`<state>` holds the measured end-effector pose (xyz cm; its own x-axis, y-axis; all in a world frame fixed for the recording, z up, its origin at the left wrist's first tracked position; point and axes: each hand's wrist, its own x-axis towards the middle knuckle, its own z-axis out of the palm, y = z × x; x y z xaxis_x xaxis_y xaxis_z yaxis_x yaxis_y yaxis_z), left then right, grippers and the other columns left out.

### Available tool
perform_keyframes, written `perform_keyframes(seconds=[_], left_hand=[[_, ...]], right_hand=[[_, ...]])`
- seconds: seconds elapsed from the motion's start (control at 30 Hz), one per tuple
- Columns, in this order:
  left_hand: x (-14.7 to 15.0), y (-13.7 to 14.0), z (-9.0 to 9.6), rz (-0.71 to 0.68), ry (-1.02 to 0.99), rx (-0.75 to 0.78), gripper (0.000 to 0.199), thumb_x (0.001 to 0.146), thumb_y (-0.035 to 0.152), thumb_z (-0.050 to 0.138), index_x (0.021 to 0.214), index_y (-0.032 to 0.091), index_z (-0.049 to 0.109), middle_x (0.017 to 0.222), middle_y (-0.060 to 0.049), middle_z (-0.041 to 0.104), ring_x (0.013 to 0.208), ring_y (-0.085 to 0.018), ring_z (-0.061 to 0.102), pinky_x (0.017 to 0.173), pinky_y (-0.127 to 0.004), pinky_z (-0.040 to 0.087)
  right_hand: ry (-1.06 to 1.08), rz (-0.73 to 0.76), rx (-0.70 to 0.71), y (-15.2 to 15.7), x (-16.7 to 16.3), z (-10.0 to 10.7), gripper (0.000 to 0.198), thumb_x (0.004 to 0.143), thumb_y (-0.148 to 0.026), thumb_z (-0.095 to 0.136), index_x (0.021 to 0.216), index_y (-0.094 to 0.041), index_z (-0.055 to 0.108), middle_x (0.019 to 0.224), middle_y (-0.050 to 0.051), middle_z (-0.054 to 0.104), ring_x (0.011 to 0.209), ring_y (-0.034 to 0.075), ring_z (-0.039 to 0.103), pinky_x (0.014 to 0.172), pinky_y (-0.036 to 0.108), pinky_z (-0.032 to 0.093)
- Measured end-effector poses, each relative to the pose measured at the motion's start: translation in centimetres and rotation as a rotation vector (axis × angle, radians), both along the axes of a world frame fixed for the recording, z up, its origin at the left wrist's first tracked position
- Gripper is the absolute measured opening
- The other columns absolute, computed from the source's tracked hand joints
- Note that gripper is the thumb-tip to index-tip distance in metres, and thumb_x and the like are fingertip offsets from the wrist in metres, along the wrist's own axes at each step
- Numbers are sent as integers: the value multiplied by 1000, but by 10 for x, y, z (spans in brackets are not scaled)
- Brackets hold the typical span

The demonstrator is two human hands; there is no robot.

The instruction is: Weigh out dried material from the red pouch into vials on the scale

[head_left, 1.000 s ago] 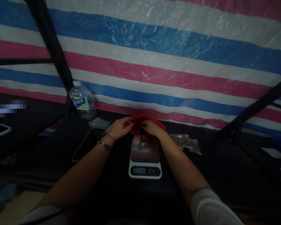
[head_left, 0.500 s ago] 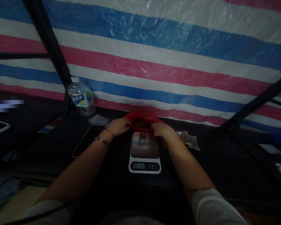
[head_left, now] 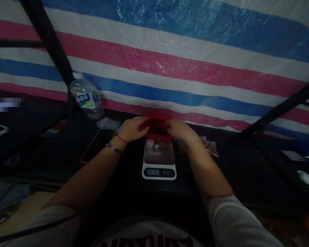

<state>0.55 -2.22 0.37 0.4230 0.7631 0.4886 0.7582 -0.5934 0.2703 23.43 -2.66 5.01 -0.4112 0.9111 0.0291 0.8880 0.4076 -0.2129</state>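
Both hands, left (head_left: 136,128) and right (head_left: 179,129), grasping opposite sides of red bag (head_left: 157,120), dark bits inside; bag at far edge of scale (head_left: 159,157); small cup (head_left: 157,144) on scale; packets (head_left: 211,148) right, phone (head_left: 96,146) left

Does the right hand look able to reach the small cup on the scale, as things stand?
Probably yes. The right hand is close, at the edge of the red bag, and nothing seems to cover the small cup on the scale. It may first have to leave the bag.
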Motion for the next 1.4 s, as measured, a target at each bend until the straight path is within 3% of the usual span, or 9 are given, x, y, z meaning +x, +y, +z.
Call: perform_keyframes(seconds=[0.1, 0.23, 0.37, 0.6, 0.83, 1.0, 1.27, 1.4], left_hand=[[7, -5, -3, 68, -98, 69, 59, 81, 41, 58, 134, 18, 47, 126, -9, 61, 115, -25, 58, 95, -35, 48], [15, -7, -10, 37, -161, 107, 74, 77, 40, 63, 141, 15, 35, 121, -12, 61, 114, -26, 58, 93, -35, 50], [22, -11, -13, -33, -145, 133, 78, 74, 39, 67, 140, 16, 34, 118, -12, 60, 112, -27, 57, 90, -36, 51], [25, -14, -10, 8, -119, 122, 80, 70, 40, 70, 139, 18, 38, 123, -13, 56, 113, -29, 56, 91, -37, 50], [29, -13, -15, -77, -129, 205, 78, 70, 43, 69, 138, 18, 40, 122, -13, 57, 112, -29, 57, 88, -39, 52], [32, -10, -19, -137, -164, 243, 82, 68, 41, 71, 140, 18, 38, 128, -14, 55, 115, -30, 56, 91, -42, 51], [29, -5, -18, -179, -171, 61, 88, 71, 26, 63, 147, 12, 21, 142, -18, 45, 125, -30, 51, 101, -43, 46], [25, -2, -20, -164, -229, -5, 73, 71, 22, 60, 139, 13, 36, 136, -15, 52, 123, -28, 53, 104, -41, 43]], right_hand=[[303, 154, 100, -3, -14, 3, 27, 83, -10, 45, 92, -17, 69, 95, 5, 70, 88, 16, 61, 83, 27, 44], [478, 336, 25, -9, -35, -3, 22, 87, -14, 46, 89, -16, 68, 94, 3, 67, 89, 14, 60, 86, 25, 43], [489, 305, -111, -11, -45, -12, 19, 86, -14, 50, 80, -14, 67, 83, 2, 66, 77, 13, 59, 77, 24, 45], [690, 278, -181, -16, -47, -8, 18, 81, -14, 56, 92, -13, 70, 87, 3, 69, 77, 14, 62, 75, 26, 47], [570, 192, -153, -16, -47, -10, 18, 73, -9, 57, 83, -12, 72, 77, 4, 70, 69, 14, 61, 67, 25, 45], [450, 180, -61, -14, -42, -5, 29, 64, 0, 52, 82, -11, 72, 79, 5, 70, 71, 15, 61, 67, 25, 43], [496, 234, -125, -7, -31, -1, 21, 68, -5, 56, 82, -13, 69, 77, 1, 67, 70, 13, 58, 68, 25, 41], [514, 173, -104, -13, -16, 13, 17, 76, -15, 59, 92, -14, 64, 87, 3, 66, 74, 13, 58, 68, 25, 42]])
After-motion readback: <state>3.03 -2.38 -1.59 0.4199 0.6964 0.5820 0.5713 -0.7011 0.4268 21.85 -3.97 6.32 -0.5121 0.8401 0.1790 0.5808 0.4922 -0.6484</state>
